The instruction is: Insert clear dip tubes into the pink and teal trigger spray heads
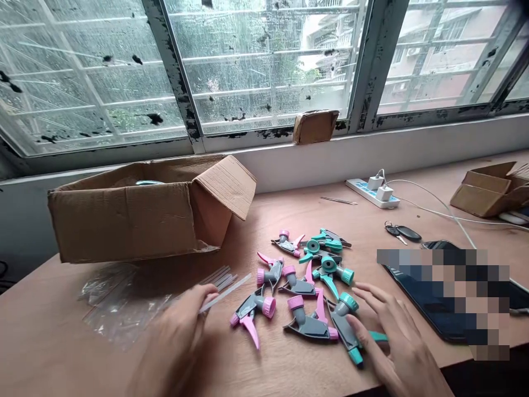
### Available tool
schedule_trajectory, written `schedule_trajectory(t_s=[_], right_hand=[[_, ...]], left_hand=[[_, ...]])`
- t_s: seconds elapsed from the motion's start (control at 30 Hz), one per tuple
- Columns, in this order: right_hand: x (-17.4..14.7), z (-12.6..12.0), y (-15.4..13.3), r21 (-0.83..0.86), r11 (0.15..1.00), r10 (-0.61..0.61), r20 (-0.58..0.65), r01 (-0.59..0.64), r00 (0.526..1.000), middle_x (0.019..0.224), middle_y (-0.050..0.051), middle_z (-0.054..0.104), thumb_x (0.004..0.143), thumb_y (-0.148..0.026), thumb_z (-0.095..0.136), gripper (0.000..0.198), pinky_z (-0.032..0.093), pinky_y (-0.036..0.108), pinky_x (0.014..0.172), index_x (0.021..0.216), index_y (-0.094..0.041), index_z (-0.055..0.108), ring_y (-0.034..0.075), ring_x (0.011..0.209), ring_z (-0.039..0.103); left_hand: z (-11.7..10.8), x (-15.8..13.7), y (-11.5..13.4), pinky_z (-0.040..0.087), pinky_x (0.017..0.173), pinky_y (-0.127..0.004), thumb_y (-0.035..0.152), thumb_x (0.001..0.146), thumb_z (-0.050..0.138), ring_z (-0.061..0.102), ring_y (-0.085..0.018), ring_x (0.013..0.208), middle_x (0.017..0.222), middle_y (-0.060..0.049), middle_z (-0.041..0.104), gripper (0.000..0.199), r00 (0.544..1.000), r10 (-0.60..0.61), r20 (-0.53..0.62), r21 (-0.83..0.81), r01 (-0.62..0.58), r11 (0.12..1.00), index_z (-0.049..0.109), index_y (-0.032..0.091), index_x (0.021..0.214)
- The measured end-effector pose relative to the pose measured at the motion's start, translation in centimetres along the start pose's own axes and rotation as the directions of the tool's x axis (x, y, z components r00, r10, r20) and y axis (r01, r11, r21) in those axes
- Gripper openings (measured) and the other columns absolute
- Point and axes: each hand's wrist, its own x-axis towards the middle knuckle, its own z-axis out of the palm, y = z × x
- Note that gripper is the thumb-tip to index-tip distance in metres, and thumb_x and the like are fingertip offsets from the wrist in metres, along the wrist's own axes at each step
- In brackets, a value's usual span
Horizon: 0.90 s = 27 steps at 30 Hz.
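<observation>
While the left hand (177, 336) pinches a thin clear plastic tube (225, 294) near crinkled plastic bags (119, 303), the right hand (397, 342) lies open, fingers spread, touching a teal-and-grey spray trigger (347, 331); pink and teal triggers (306, 270) cluster between on the smooth wooden table (289, 369); a creased cardboard box (140, 212) sits far left

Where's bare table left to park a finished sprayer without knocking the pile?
Bare wood lies between the cardboard box and the power strip, behind the spray heads. Another patch sits at the near edge between left hand and right hand. Crowded: plastic bags on the left, keys and phone on the right.
</observation>
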Motion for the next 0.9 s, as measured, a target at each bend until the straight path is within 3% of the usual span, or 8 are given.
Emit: schedule_trajectory(t_s=[0.1, 0.2, 0.37, 0.5, 0.53, 0.6, 0.7, 0.9], right_hand=[[0.4, -0.3, -2.3, 0.138, 0.987, -0.076, -0.072, 0.085, 0.995, 0.120, 0.013, 0.069, 0.098, -0.026, 0.060, 0.045, 0.061, 0.032, 0.079, 0.143, -0.023, 0.053, 0.025, 0.101, 0.071], [0.7, -0.3, -4.4, 0.264, 0.954, -0.132, -0.070, 0.146, 0.989, 0.099, 0.007, 0.076, 0.100, -0.022, 0.057, 0.053, 0.061, 0.024, 0.068, 0.152, -0.022, 0.046, 0.018, 0.077, 0.074], [1.0, -0.2, -3.9, 0.234, 0.957, -0.152, -0.110, 0.174, 0.982, 0.113, 0.007, 0.077, 0.098, -0.010, 0.051, 0.051, 0.062, 0.026, 0.082, 0.147, -0.023, 0.053, 0.021, 0.091, 0.078], [1.3, -0.7, -0.7, 0.158, 0.961, -0.222, -0.033, 0.225, 0.974, 0.130, 0.009, 0.071, 0.097, -0.011, 0.051, 0.049, 0.057, 0.030, 0.100, 0.144, -0.020, 0.055, 0.024, 0.117, 0.070], [1.4, -0.7, 0.1, 0.142, 0.966, -0.213, -0.037, 0.216, 0.976, 0.132, 0.009, 0.070, 0.097, -0.012, 0.050, 0.047, 0.055, 0.030, 0.103, 0.143, -0.019, 0.057, 0.024, 0.120, 0.068], [1.6, -0.8, 1.3, 0.114, 0.982, -0.137, -0.098, 0.147, 0.986, 0.131, 0.007, 0.070, 0.099, -0.014, 0.050, 0.043, 0.053, 0.030, 0.106, 0.140, -0.020, 0.059, 0.022, 0.120, 0.068], [1.5, -0.7, 2.3, 0.096, 0.995, 0.000, -0.157, 0.016, 0.988, 0.129, 0.004, 0.072, 0.100, -0.020, 0.050, 0.037, 0.053, 0.026, 0.105, 0.134, -0.023, 0.064, 0.020, 0.119, 0.069], [0.8, -0.4, 2.8, 0.211, 0.954, 0.238, -0.102, -0.213, 0.966, 0.133, 0.002, 0.070, 0.100, -0.033, 0.053, 0.036, 0.054, 0.025, 0.104, 0.133, -0.026, 0.066, 0.020, 0.123, 0.067]], left_hand=[[1.1, -0.4, 4.9, 0.040, 0.049, -0.022, 0.023, 0.101, 0.034, 0.066, -0.018, 0.052, 0.060, 0.002, 0.066, 0.029, 0.993, 0.016, 0.115, -0.030, -0.013, 0.999, 0.062, 0.024, 0.092], [3.5, -0.7, 10.0, 0.036, 0.047, -0.024, 0.012, 0.097, 0.038, 0.065, -0.019, 0.050, 0.062, 0.001, 0.068, 0.022, 0.979, 0.201, 0.030, -0.046, -0.200, 0.979, 0.058, 0.023, 0.095], [5.8, 0.0, 15.7, 0.040, 0.050, -0.027, 0.012, 0.094, 0.045, 0.068, -0.023, 0.057, 0.066, -0.003, 0.067, 0.015, 0.947, 0.322, -0.007, -0.057, -0.322, 0.945, 0.056, 0.020, 0.100], [6.5, 0.8, 17.8, 0.048, 0.055, -0.030, 0.015, 0.094, 0.048, 0.070, -0.024, 0.069, 0.080, -0.005, 0.072, 0.014, 0.905, 0.426, 0.005, -0.220, -0.415, 0.883, 0.058, 0.018, 0.102], [6.9, 0.8, 18.1, 0.052, 0.061, -0.032, 0.020, 0.095, 0.050, 0.071, -0.025, 0.079, 0.090, -0.007, 0.074, 0.015, 0.893, 0.449, -0.035, -0.260, -0.442, 0.859, 0.059, 0.018, 0.107], [7.9, 0.7, 18.6, 0.057, 0.082, -0.040, 0.038, 0.095, 0.055, 0.068, -0.030, 0.105, 0.114, -0.012, 0.072, 0.039, 0.897, 0.420, -0.137, -0.288, -0.442, 0.850, 0.055, 0.015, 0.127], [10.0, 0.1, 18.9, 0.046, 0.108, -0.055, 0.061, 0.089, 0.057, 0.053, -0.040, 0.131, 0.140, -0.021, 0.060, 0.083, 0.917, 0.322, -0.235, -0.243, -0.376, 0.894, 0.038, 0.005, 0.149], [12.0, -0.3, 18.5, 0.010, 0.126, -0.062, 0.046, 0.096, 0.050, 0.036, -0.035, 0.148, 0.149, -0.015, 0.055, 0.072, 0.860, 0.470, -0.200, -0.154, -0.501, 0.851, 0.035, 0.006, 0.154]])
